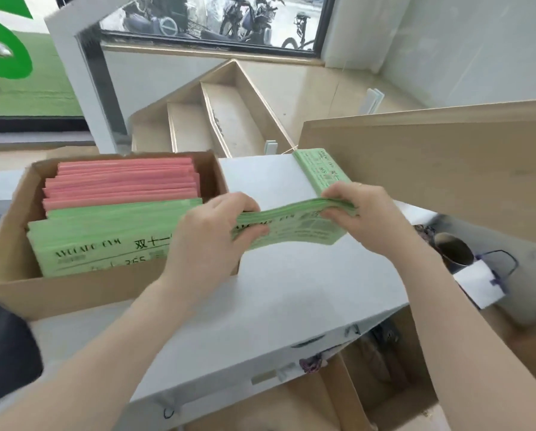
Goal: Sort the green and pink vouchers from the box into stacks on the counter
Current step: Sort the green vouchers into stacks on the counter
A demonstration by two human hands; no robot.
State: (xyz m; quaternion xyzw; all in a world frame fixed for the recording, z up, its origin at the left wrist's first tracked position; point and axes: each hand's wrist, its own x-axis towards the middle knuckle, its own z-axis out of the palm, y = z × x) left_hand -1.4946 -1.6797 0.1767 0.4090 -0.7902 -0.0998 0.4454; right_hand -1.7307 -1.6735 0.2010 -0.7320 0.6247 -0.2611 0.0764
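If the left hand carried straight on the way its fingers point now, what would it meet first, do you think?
Its fingers point right along the green bundle, so the left hand would probably meet the right hand gripping the other end; depth is hard to judge.

A single wide-angle head camera looks forward and steeply down, close over the white counter [291,275]. The brown cardboard box [18,275] sits near left; wooden steps [229,119] and a dark-framed window [217,23] lie far beyond.

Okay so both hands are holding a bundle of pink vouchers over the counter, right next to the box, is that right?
Not quite: the bundle is green, not pink. The head view shows the left hand and right hand gripping its ends over the counter, beside the box; the pink vouchers sit inside it.
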